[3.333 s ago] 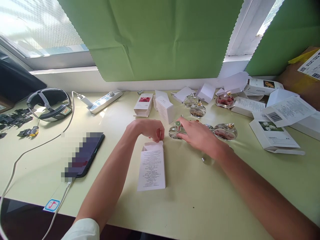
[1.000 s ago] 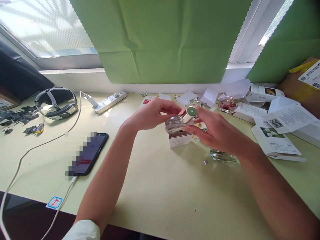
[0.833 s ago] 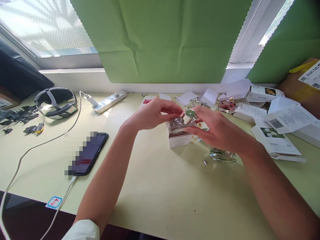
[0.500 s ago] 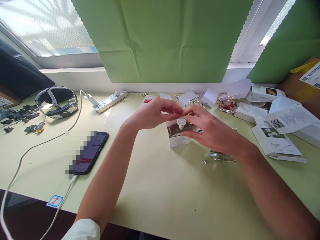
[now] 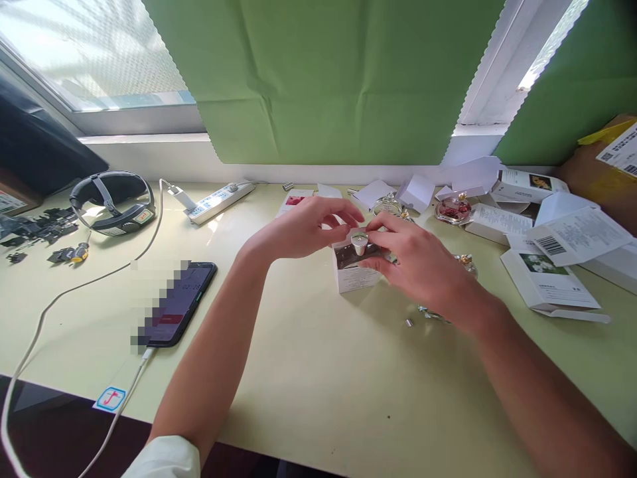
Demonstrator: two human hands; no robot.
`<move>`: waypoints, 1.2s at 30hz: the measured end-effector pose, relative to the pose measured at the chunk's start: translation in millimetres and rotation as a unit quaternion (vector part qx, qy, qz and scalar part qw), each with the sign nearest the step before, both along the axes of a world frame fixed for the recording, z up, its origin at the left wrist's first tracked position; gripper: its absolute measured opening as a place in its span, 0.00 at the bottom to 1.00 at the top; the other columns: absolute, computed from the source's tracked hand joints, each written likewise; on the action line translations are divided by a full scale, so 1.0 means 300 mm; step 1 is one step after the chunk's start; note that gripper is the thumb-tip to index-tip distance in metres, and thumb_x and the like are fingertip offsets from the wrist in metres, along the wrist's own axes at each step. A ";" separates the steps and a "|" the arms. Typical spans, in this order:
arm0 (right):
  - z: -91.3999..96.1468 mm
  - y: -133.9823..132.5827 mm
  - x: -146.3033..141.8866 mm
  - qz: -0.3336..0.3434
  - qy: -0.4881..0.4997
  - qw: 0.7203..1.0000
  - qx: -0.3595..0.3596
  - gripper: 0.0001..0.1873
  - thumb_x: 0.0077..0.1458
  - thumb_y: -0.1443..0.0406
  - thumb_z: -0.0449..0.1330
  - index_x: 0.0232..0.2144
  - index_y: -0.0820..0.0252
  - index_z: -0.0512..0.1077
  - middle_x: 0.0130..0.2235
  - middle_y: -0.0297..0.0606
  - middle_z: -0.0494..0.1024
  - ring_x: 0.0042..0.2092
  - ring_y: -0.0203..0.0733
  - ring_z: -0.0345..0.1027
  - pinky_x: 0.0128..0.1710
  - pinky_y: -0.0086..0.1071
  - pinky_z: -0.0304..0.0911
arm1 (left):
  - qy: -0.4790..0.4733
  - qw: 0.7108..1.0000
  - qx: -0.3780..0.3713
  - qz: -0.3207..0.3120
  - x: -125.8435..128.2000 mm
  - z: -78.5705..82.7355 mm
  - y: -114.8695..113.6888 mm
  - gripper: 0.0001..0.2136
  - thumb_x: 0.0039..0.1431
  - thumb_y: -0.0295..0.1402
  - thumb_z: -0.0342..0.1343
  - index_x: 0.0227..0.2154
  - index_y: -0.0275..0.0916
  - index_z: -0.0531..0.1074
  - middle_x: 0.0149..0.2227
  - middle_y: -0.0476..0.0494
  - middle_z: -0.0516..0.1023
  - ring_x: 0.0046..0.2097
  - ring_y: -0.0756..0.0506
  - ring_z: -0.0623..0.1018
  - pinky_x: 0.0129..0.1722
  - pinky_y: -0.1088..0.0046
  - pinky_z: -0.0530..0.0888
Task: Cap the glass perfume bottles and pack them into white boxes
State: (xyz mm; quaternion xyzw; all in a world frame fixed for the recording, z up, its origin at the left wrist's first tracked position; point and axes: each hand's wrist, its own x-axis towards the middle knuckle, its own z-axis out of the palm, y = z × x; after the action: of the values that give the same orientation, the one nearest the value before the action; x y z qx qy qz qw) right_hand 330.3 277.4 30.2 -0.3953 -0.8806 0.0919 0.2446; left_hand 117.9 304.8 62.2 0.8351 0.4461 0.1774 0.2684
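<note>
A small white box (image 5: 355, 282) with print on its front stands in the middle of the desk, its upper part dark. A round-topped silver cap (image 5: 359, 240) rises at the top of the box. My right hand (image 5: 411, 252) is curled around the box's upper right side, thumb in front and fingers behind. Left of the cap, my left hand (image 5: 311, 229) hovers with bent fingers apart, holding nothing visible. Behind my right wrist lies a glass bottle (image 5: 466, 263) with gold trim, partly hidden. A tiny silver cylinder (image 5: 409, 322) rests near it.
Behind my hands are a clear glass bottle (image 5: 387, 203) and a red glass bottle (image 5: 454, 210). Opened white cartons (image 5: 552, 282) crowd the right. On the left lie a phone (image 5: 186, 302), its white cable, a power strip (image 5: 221, 202) and a black headband device (image 5: 114, 202).
My left fingers have drawn slightly away from the silver cap and spread. My right hand has shifted a little down, showing more of the cap and the gold-trimmed bottle.
</note>
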 end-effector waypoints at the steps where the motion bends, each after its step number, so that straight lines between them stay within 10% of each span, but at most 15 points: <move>1: -0.004 0.003 -0.002 -0.004 0.002 1.000 -0.002 0.01 0.59 0.68 0.64 0.35 0.57 0.76 0.45 0.37 0.75 0.42 0.44 0.70 0.40 0.40 0.65 | -0.006 1.000 -0.016 -0.008 -0.007 0.005 -0.004 0.10 0.64 0.35 0.50 0.46 0.43 0.71 0.44 0.46 0.78 0.44 0.49 0.78 0.37 0.74 0.75; 11: -0.048 0.043 0.007 0.001 0.062 0.997 -0.041 0.10 0.58 0.63 0.65 0.44 0.50 0.78 0.46 0.41 0.68 0.52 0.52 0.62 0.52 0.49 0.63 | 0.039 0.995 -0.063 -0.065 -0.041 0.026 -0.024 0.12 0.60 0.40 0.57 0.45 0.45 0.66 0.49 0.46 0.73 0.45 0.49 0.77 0.41 0.73 0.72; 24: -0.055 0.066 0.034 0.036 0.071 0.982 -0.171 0.14 0.63 0.59 0.57 0.50 0.48 0.71 0.50 0.38 0.65 0.33 0.36 0.66 0.36 0.38 0.68 | 0.111 0.990 0.053 -0.070 0.017 -0.010 -0.019 0.09 0.62 0.40 0.55 0.32 0.40 0.67 0.37 0.47 0.73 0.34 0.50 0.70 0.32 0.74 0.63; 36: -0.040 0.080 0.065 0.055 0.097 0.968 -0.226 0.19 0.61 0.56 0.58 0.54 0.47 0.69 0.49 0.38 0.72 0.36 0.39 0.68 0.37 0.38 0.68 | 0.135 0.988 -0.063 -0.049 0.006 -0.008 -0.021 0.09 0.64 0.42 0.51 0.40 0.45 0.67 0.34 0.50 0.74 0.30 0.51 0.69 0.27 0.76 0.62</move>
State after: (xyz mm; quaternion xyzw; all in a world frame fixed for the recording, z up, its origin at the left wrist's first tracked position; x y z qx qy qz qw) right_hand 349.9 301.4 18.2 -0.3801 -0.8295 0.3398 0.2281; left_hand 119.6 298.4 59.9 0.8534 0.4473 0.0213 0.2666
